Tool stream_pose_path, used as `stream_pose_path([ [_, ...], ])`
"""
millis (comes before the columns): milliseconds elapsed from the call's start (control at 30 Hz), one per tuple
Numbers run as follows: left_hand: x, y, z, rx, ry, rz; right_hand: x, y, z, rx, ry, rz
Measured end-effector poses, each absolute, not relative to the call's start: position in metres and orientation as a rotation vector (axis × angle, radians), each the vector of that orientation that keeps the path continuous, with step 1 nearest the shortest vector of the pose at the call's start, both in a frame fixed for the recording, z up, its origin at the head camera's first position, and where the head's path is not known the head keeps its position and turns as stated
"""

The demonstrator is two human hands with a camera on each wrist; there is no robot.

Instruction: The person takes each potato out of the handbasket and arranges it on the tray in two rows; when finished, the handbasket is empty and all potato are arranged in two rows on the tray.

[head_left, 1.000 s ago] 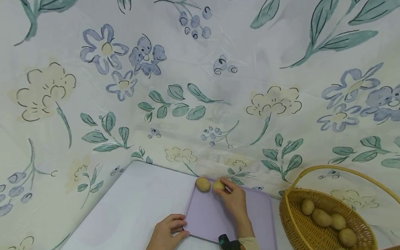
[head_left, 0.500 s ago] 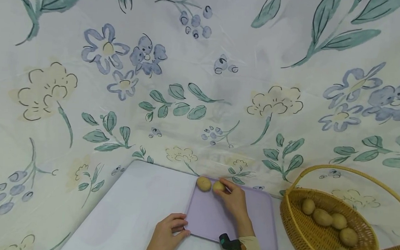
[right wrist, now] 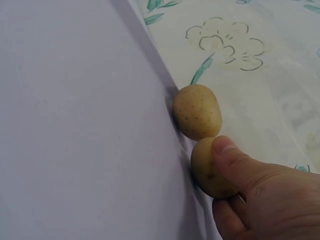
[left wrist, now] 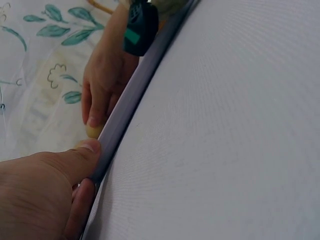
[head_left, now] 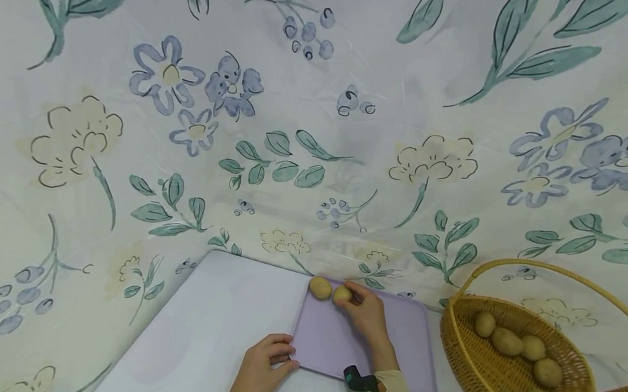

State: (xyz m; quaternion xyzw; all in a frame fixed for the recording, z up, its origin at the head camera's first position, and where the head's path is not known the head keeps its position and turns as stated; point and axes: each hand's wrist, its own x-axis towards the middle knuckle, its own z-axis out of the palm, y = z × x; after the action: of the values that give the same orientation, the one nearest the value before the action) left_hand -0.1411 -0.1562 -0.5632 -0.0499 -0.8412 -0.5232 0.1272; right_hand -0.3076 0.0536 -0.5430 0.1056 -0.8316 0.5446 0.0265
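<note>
My right hand (head_left: 368, 316) pinches a small yellow potato (right wrist: 207, 167) between thumb and fingers at the far edge of a lilac tray (head_left: 322, 338). Just left of it in the head view, another potato (head_left: 320, 288) sits in the tray's far left corner. In the right wrist view the two potatoes lie very close together along the tray's edge. My left hand (head_left: 263, 365) holds the tray's near left corner. Seen from the left wrist, its thumb (left wrist: 90, 146) lies over the rim with the fingers on the other side.
Right of the tray stands a wicker basket (head_left: 457, 360) with a tall handle and several potatoes (head_left: 507, 342) inside. A pale table surface (head_left: 205, 332) extends to the left. Flower-patterned cloth (head_left: 297, 112) hangs right behind the table. My right wrist bears a black camera mount (head_left: 359, 380).
Both hands keep their places and holds. The potato under my right hand stays in nearly the same spot, and the whole head view shifts only slightly.
</note>
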Motion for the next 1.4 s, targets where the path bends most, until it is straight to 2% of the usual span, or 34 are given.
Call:
stream_pose_path([
  [633, -0.1406, -0.1567, -0.5662, -0.141, -2.465, -1.483, -0.3051, 0.0527, -0.5448, 0.220, -2.599, 1.544],
  [1400, -0.1439, -0.1554, -0.5691, -0.142, -2.448, -1.483, -0.3040, 0.0499, -0.5407, 0.227, -2.637, 1.522],
])
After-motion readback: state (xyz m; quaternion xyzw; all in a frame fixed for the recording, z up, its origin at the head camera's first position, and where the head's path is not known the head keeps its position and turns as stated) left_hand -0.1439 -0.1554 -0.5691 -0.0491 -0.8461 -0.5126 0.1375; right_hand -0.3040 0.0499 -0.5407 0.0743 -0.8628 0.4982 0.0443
